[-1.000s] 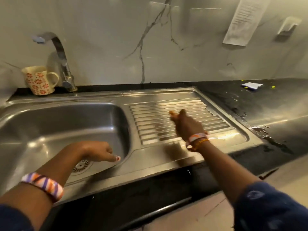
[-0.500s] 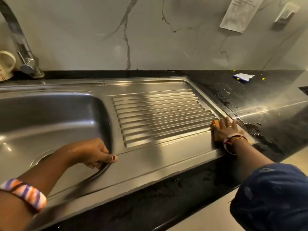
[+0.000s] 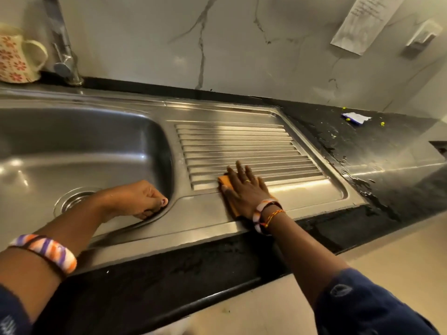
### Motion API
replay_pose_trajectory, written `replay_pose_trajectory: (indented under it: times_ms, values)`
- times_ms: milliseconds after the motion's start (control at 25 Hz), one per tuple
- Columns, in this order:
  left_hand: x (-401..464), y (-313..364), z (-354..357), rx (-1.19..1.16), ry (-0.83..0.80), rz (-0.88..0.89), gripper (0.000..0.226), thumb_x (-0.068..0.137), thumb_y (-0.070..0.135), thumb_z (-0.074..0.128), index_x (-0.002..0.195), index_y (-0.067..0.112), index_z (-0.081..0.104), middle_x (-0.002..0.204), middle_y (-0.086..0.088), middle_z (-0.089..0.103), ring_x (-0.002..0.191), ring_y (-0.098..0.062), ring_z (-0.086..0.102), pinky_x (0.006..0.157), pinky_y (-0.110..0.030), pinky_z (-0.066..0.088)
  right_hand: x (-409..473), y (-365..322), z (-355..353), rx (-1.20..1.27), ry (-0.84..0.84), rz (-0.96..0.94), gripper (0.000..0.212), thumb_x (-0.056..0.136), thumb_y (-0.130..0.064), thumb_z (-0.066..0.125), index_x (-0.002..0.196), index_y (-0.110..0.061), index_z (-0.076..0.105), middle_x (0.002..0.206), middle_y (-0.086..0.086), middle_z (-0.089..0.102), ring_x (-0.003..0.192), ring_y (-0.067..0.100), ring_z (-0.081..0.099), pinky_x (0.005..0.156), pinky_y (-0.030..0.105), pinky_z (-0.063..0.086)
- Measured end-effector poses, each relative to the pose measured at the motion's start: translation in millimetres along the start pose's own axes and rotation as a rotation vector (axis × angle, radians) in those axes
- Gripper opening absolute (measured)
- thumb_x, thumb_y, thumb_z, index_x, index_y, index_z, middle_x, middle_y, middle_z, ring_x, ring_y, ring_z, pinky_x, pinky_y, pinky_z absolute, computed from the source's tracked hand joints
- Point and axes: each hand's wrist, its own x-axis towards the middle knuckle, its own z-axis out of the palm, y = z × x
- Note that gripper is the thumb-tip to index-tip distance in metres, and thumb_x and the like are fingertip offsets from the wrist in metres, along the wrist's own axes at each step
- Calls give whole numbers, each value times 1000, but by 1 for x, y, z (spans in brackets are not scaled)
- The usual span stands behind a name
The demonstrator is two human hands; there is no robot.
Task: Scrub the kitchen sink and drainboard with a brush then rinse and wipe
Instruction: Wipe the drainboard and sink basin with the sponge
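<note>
A stainless steel sink (image 3: 72,146) fills the left, with its round drain (image 3: 72,201) near the front. The ribbed drainboard (image 3: 242,146) lies to its right. My right hand (image 3: 244,189) lies flat with straight fingers on an orange cloth (image 3: 225,181), pressing it onto the front left corner of the drainboard ribs. Most of the cloth is hidden under the palm. My left hand (image 3: 140,200) rests on the front right rim of the sink bowl, fingers curled under, holding nothing that I can see.
A tap (image 3: 63,44) stands at the back left beside a flowered mug (image 3: 17,56). The black counter (image 3: 362,151) on the right is wet and carries a small white and blue scrap (image 3: 355,117). A paper sheet (image 3: 362,20) hangs on the marble wall.
My right hand has slid the cloth from the drainboard's front right corner leftward to its front left corner. My left hand has stayed on the sink rim.
</note>
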Motion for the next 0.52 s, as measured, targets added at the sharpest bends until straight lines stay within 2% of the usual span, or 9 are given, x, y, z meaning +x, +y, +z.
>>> replay_pose_trajectory:
  times_ms: [80,200,280,360,400,480,520]
  values:
    - [-19,-12,-7,79,-66,-44,31,96,18,48,68,13,61,52,6,44,48,-6,37,53,-15,35,-1,-24,4,-26,-20,-91,59,98,-49,18,148,-30,-9,155,-6,-22,143,16,-19,116,42,-6]
    - [-44,-28,-20,364,-117,-226,31,97,21,45,69,19,57,64,5,48,60,-8,43,64,-21,37,-4,-45,7,-93,-28,-223,57,99,-46,18,148,-32,-7,155,-7,-20,143,15,-19,116,39,-7]
    - [-62,-36,-27,481,-57,-375,25,96,23,45,81,17,63,73,3,53,67,-9,45,67,-22,37,-6,-56,9,-128,-35,-318,55,99,-45,19,148,-33,-4,156,-7,-17,144,15,-18,116,39,-6]
    - [-78,-41,-28,560,35,-478,27,96,24,45,104,6,63,97,-6,63,74,-10,45,63,-20,36,-8,-68,9,-144,-36,-385,54,99,-45,19,148,-35,-1,156,-8,-14,144,16,-15,117,39,-5]
    - [-85,-42,-27,568,87,-512,29,96,24,46,109,3,61,109,-10,64,76,-12,46,58,-19,35,-10,-77,9,-148,-44,-436,53,99,-46,19,148,-37,1,157,-9,-12,145,15,-13,116,39,-4]
    - [-96,-46,-22,523,188,-541,29,96,23,47,107,0,62,114,-14,64,75,-14,46,53,-16,32,-14,-102,9,-151,-80,-566,50,99,-46,21,147,-37,12,158,-11,2,146,13,-3,116,38,0]
    - [-99,-48,-21,488,231,-537,28,96,22,48,104,0,63,112,-15,64,74,-14,47,53,-16,32,-15,-118,10,-147,-114,-611,48,99,-46,22,146,-36,23,156,-9,16,145,14,9,116,38,7]
